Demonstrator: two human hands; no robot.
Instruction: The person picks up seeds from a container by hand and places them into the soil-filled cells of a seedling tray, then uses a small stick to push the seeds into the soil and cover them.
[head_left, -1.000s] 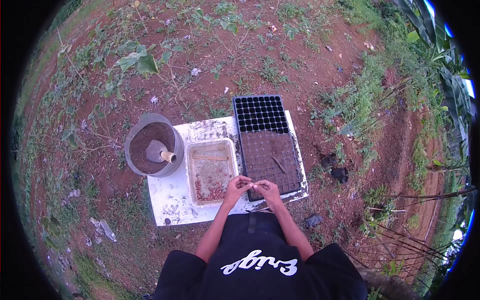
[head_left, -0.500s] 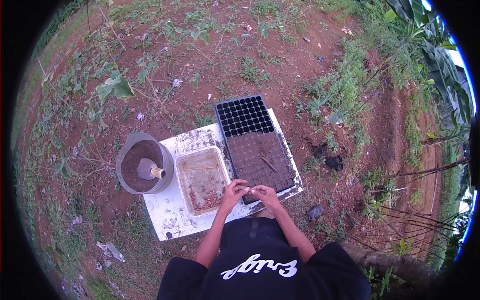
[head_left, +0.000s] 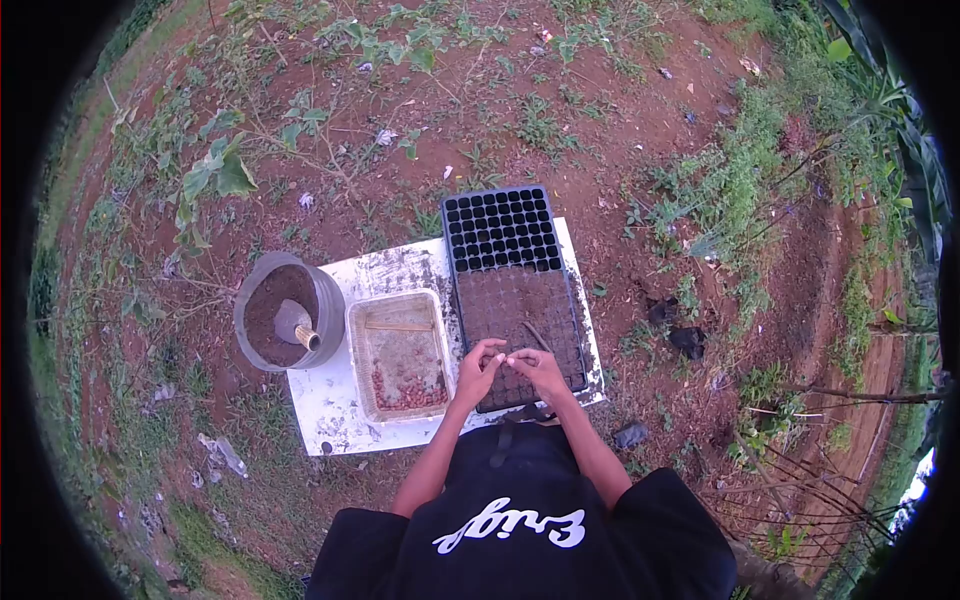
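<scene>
I see the white board (head_left: 330, 412) bearing the cell tray (head_left: 451, 250), soil in its nearer cells; the basin (head_left: 400, 349) sits just left. Over the tray's near end, my left hand (head_left: 479, 373) and right hand (head_left: 542, 376) bring fingertips together, on what I can't tell. Reddish seeds (head_left: 412, 396) lie in the basin.

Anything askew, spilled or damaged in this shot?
The white board has dark, patchy marks, so its surface looks worn. A brown stick lies slantwise across the soil-filled part of the cell tray. No obvious spill stands out.
</scene>
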